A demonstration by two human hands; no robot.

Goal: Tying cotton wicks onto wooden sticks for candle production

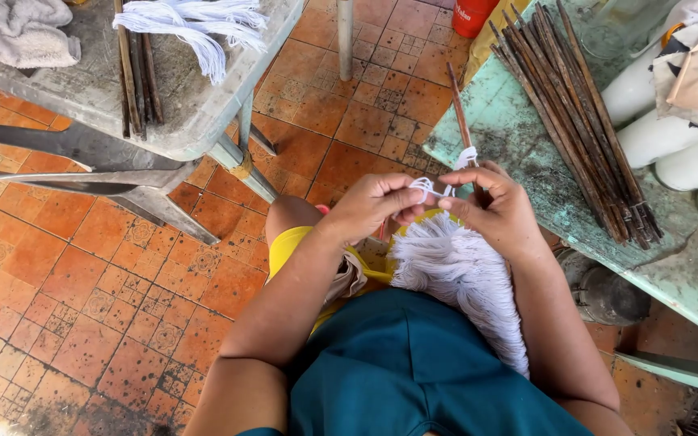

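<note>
My left hand (pixel 375 203) and my right hand (pixel 496 207) meet in front of me, both pinching a white string (pixel 430 190) that is wound near the lower end of a thin brown stick (pixel 460 113). The stick rises up and away from my right hand, which also grips it. A thick bundle of white threads (pixel 462 278) hangs below my hands and drapes over my lap, against my teal shirt.
A pile of several brown sticks (pixel 579 121) lies on the worn green table (pixel 519 137) at right, beside white cylinders (pixel 692 161). A grey table (pixel 195 105) at upper left holds more sticks (pixel 135 69), white threads (pixel 195 24) and a cloth (pixel 14 32). Orange tiled floor (pixel 98 274) below.
</note>
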